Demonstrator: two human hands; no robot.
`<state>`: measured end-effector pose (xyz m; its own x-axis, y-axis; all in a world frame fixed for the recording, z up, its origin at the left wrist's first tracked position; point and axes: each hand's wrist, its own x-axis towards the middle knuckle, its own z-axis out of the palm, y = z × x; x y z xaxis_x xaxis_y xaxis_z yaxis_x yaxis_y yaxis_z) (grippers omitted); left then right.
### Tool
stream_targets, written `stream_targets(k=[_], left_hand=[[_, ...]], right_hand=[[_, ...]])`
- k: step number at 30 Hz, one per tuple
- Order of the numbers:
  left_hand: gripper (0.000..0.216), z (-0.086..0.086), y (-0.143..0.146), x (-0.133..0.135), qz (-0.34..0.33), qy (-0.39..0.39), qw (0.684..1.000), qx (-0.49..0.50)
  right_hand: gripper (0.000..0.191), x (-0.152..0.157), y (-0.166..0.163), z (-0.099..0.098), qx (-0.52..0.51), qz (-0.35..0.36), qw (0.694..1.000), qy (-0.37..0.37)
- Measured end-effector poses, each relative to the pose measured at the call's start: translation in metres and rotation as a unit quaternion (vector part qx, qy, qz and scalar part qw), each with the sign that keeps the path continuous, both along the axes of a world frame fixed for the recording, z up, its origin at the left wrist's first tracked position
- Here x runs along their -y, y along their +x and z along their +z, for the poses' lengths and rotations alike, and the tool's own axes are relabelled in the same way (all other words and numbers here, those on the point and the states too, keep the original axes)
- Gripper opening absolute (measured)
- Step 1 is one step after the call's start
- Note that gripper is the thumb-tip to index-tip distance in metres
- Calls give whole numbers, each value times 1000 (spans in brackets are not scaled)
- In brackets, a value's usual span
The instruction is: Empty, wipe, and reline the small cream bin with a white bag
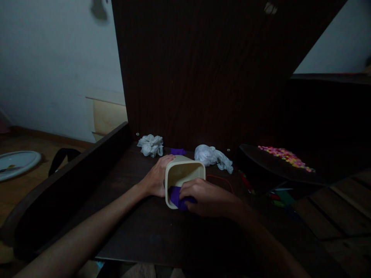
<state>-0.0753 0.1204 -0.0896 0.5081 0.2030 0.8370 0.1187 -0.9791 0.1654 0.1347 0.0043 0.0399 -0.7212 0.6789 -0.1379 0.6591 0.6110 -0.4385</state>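
Observation:
A cream plastic container (185, 166) lies tilted with its open mouth toward me. My left hand (159, 175) grips its left side, fingers over the upper edge and thumb lower down. At the mouth, my right hand (198, 197) is closed on a purple cloth (175, 196), pressed against the lower inner wall. Part of that cloth is hidden behind my fingers. Behind the container a second purple piece (177, 151) lies on the dark wooden surface (130, 227).
Crumpled white plastic bags, one on the left (150, 145) and one on the right (213, 157), lie near the upright dark panel (203, 77). A raised wooden edge (87, 162) runs along the left. Small pink and yellow pieces (285, 156) sit on a dark ledge at right.

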Motion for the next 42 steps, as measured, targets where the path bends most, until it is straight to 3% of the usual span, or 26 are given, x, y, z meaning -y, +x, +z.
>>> stream_targets(k=[8,11,14,21,24,37,42], left_hand=[[130,0,1,1,-9,-2,1000,15],[130,2,2,2,-5,8,1000,15],[128,3,2,3,0,15,1000,11],[128,3,2,2,5,13,1000,-4],[130,3,2,2,1,11,1000,-8],[128,5,3,4,-9,23,1000,-2],[127,8,4,5,-15,27,1000,-2]], right_hand=[[19,-1,-5,-10,-20,-10,999,29],[11,2,-9,-10,2,-47,998,51],[17,3,-12,-10,28,-84,994,64],[25,3,-8,-18,-8,-13,998,59],[31,4,-9,-21,15,-9,996,85],[16,3,-14,-31,51,22,988,145],[24,6,-13,-32,61,24,986,154]])
